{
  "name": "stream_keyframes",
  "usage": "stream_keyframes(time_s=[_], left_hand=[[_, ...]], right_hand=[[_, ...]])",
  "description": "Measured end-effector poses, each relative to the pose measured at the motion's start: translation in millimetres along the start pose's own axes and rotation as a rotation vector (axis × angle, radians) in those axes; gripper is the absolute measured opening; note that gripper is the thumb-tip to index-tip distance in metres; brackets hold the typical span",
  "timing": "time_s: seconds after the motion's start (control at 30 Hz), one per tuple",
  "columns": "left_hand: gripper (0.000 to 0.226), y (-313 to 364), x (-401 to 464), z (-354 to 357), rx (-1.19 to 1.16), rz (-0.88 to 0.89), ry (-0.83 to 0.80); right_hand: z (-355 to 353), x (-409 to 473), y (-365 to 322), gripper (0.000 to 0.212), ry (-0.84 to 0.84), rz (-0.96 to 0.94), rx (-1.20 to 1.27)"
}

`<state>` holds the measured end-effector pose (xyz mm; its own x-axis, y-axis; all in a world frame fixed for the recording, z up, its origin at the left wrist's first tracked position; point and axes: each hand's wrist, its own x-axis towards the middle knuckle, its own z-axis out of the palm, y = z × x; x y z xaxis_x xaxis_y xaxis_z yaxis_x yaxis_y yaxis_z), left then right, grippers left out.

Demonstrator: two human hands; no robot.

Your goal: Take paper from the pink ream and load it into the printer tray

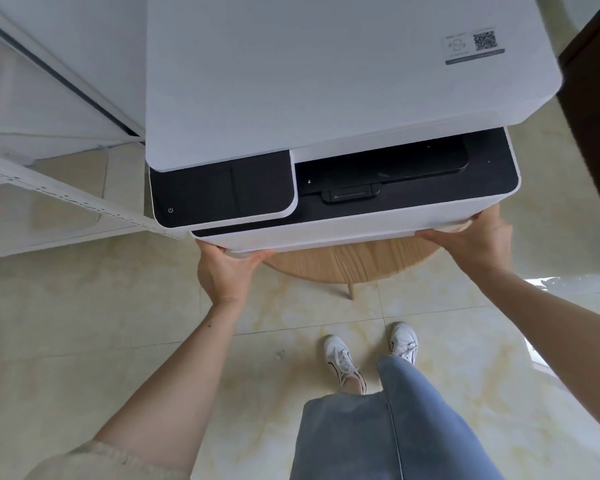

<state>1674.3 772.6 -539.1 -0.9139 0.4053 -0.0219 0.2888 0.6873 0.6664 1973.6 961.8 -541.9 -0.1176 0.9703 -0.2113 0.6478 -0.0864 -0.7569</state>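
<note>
A white printer (326, 81) with a black control panel (222, 192) and a black output slot (395, 174) stands on a round wooden table (350, 268). The white front of its paper tray (326, 233) runs along the printer's bottom edge. My left hand (226, 271) grips the tray front at its left end, fingers curled under the edge. At the right end, my right hand (478, 240) holds the same front. No pink ream and no loose paper are in view.
A white metal shelf frame (66, 199) stands to the left of the printer. A dark piece of furniture (593, 133) rises at the right. Below is a beige tiled floor (118, 323) with my legs in jeans and white sneakers (343, 362).
</note>
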Motion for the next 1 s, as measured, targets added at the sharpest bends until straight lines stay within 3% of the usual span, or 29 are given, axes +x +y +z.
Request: stream_keyframes(time_s=[0.43,0.63,0.8,1.0], left_hand=[[0.097,-4.9,13.2,1.5,0.166,-0.027,0.027],[0.059,-13.8,23.6,-12.2,0.255,0.13,-0.102],[0.038,-26.4,40.0,-26.6,0.354,0.219,-0.3],[0.028,-14.9,45.7,-51.9,0.598,0.325,-0.365]], right_hand=[[-0.4,9.4,-0.1,0.092,0.049,-0.013,-0.069],[-14.0,13.6,-2.1,0.068,-0.04,-0.049,-0.196],[-34.9,18.8,-7.0,0.042,-0.147,-0.106,-0.313],[-64.6,24.1,-17.0,0.018,-0.211,-0.211,-0.509]])
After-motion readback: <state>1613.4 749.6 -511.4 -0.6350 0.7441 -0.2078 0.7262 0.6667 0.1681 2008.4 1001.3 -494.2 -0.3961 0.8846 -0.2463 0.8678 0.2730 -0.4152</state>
